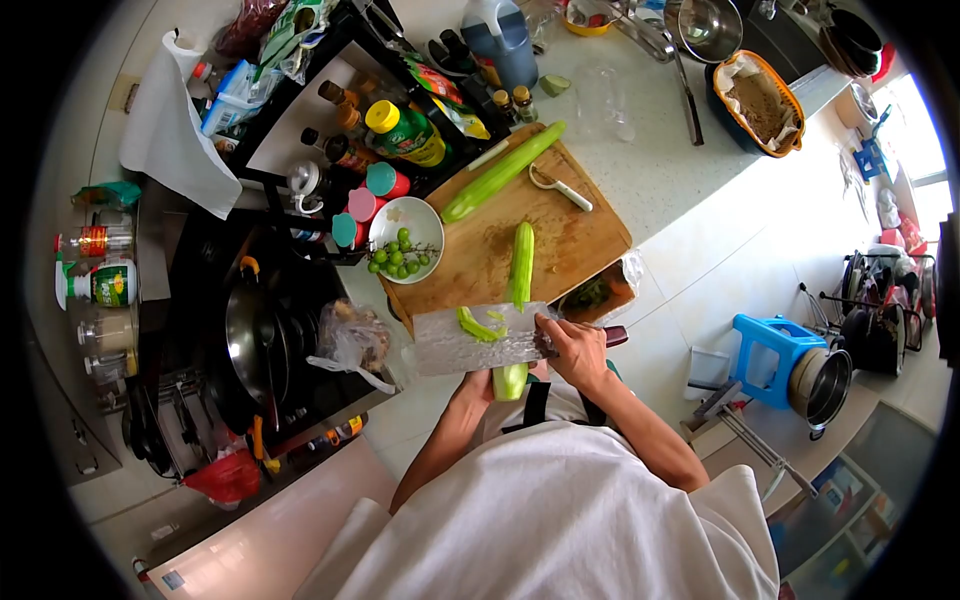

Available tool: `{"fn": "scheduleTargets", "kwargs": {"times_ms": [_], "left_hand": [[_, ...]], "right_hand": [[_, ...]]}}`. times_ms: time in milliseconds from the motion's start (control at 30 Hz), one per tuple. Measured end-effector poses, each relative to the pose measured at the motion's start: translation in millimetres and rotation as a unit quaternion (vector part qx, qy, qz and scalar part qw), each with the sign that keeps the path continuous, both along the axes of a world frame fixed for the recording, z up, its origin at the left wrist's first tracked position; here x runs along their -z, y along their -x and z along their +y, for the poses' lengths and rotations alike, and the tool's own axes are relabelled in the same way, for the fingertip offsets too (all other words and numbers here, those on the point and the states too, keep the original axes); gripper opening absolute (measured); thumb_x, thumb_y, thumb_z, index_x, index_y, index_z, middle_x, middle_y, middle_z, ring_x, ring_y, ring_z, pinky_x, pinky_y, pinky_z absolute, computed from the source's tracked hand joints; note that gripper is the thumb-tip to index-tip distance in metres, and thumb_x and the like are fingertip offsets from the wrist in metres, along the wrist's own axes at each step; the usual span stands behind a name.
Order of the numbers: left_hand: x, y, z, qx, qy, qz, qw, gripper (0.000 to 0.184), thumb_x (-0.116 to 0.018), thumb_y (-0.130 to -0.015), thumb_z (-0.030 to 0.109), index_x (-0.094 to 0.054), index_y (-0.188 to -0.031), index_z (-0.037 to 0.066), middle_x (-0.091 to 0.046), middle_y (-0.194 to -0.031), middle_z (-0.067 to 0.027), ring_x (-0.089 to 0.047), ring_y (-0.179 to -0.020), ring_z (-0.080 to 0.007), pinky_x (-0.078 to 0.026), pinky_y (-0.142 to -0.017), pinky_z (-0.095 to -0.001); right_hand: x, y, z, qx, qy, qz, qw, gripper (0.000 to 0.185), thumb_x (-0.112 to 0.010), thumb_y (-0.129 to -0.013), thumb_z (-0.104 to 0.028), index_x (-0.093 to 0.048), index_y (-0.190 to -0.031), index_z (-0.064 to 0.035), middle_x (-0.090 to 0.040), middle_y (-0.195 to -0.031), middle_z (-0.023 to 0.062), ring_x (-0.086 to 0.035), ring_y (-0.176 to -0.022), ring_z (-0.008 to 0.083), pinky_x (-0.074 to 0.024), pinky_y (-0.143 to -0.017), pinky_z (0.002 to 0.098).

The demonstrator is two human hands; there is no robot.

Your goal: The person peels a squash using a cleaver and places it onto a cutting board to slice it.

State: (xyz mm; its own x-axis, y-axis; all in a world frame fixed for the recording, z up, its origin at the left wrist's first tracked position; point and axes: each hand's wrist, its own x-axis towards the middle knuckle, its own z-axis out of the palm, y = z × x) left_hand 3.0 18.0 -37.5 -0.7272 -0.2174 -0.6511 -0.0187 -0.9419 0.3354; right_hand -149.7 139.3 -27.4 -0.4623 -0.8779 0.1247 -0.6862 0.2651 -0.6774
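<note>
My right hand [575, 350] grips the dark handle of a cleaver [440, 340], its broad blade lying sideways over a long peeled green gourd [521, 262]. Strips of green peel [478, 324] cling to the blade. My left hand [478, 386] is closed around the gourd's near end, most of its fingers hidden behind the blade. The far part of the gourd rests over the wooden cutting board [590, 235]. A second long green gourd [505, 172] lies on that board, beside a white-handled peeler [562, 188].
Left of the board, a white bowl [408, 218] holds green grapes-like fruit. Sauce bottles [410, 135] and colour-lidded jars [365, 204] stand behind it. A wok [250, 335] sits on the stove at left. An open drawer or bin [600, 292] shows below the board's edge.
</note>
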Motion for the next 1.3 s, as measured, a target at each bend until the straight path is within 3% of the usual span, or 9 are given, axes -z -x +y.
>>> {"fn": "scheduleTargets", "kwargs": {"times_ms": [33, 133, 300, 433, 733, 967, 1300], "left_hand": [[-8, 4, 1, -0.006, 0.008, -0.03, 1.0, 0.047, -0.046, -0.098, 0.04, -0.054, -0.121, 0.001, -0.066, -0.104, -0.0125, -0.066, -0.089, -0.0234, -0.056, -0.076, -0.0359], [-7, 4, -5, 0.018, -0.021, 0.072, 0.997, 0.045, -0.048, -0.095, 0.04, -0.055, -0.123, 0.005, -0.065, -0.109, -0.013, -0.062, -0.086, -0.0254, -0.053, -0.071, -0.0429], [1, -5, -1, 0.029, 0.01, 0.028, 0.999, 0.044, -0.048, -0.096, 0.041, -0.057, -0.121, 0.005, -0.065, -0.106, -0.012, -0.061, -0.084, -0.0249, -0.053, -0.07, -0.0423], [9, -6, 4, 0.041, 0.049, 0.005, 0.998, 0.044, -0.049, -0.096, 0.041, -0.057, -0.12, 0.006, -0.065, -0.103, -0.0111, -0.061, -0.086, -0.0244, -0.053, -0.072, -0.0418], [3, -3, 2, 0.044, 0.023, 0.023, 0.999, 0.045, -0.048, -0.096, 0.042, -0.057, -0.121, 0.005, -0.064, -0.105, -0.0106, -0.06, -0.09, -0.0238, -0.051, -0.069, -0.0392], [-15, -2, 3, 0.033, 0.048, 0.037, 0.998, 0.049, -0.038, -0.101, 0.045, -0.055, -0.12, 0.004, -0.061, -0.103, -0.0101, -0.06, -0.087, -0.0264, -0.053, -0.067, -0.0403], [-26, -1, 0, 0.02, -0.003, 0.017, 1.0, 0.047, -0.04, -0.1, 0.042, -0.054, -0.119, 0.002, -0.057, -0.105, -0.0098, -0.056, -0.087, -0.0247, -0.053, -0.066, -0.0372]], "right_hand": [[1, 0, 0, 0.002, 0.003, 0.0, 1.0, 0.053, -0.069, -0.066, -0.013, -0.059, -0.117, -0.0169, -0.063, -0.078, 0.0049, -0.064, -0.069, 0.0287, -0.0498, -0.059, 0.0403], [8, 5, 2, 0.025, -0.007, -0.003, 1.0, 0.051, -0.068, -0.066, -0.012, -0.06, -0.116, -0.0162, -0.062, -0.076, 0.0059, -0.064, -0.069, 0.0304, -0.0497, -0.058, 0.0419], [13, 14, 5, 0.029, -0.007, -0.014, 0.999, 0.046, -0.065, -0.069, -0.008, -0.061, -0.114, -0.014, -0.062, -0.075, 0.0071, -0.064, -0.069, 0.0318, -0.0498, -0.057, 0.0435], [-5, -6, 1, -0.035, 0.019, -0.015, 0.999, 0.059, -0.07, -0.064, -0.013, -0.059, -0.122, -0.0155, -0.064, -0.081, 0.0074, -0.065, -0.071, 0.0308, -0.0504, -0.057, 0.042], [8, 6, -2, 0.003, 0.016, -0.013, 1.0, 0.056, -0.068, -0.062, -0.01, -0.061, -0.118, -0.0161, -0.066, -0.082, 0.0065, -0.065, -0.069, 0.0311, -0.0505, -0.058, 0.041], [18, 19, 3, 0.04, -0.02, 0.002, 0.999, 0.048, -0.069, -0.067, -0.012, -0.06, -0.114, -0.015, -0.061, -0.073, 0.0062, -0.064, -0.067, 0.0307, -0.0488, -0.057, 0.0431], [34, 26, 2, 0.059, -0.047, -0.021, 0.997, 0.051, -0.073, -0.066, -0.014, -0.059, -0.115, -0.0152, -0.066, -0.083, 0.007, -0.065, -0.072, 0.0323, -0.0485, -0.061, 0.045]]}}
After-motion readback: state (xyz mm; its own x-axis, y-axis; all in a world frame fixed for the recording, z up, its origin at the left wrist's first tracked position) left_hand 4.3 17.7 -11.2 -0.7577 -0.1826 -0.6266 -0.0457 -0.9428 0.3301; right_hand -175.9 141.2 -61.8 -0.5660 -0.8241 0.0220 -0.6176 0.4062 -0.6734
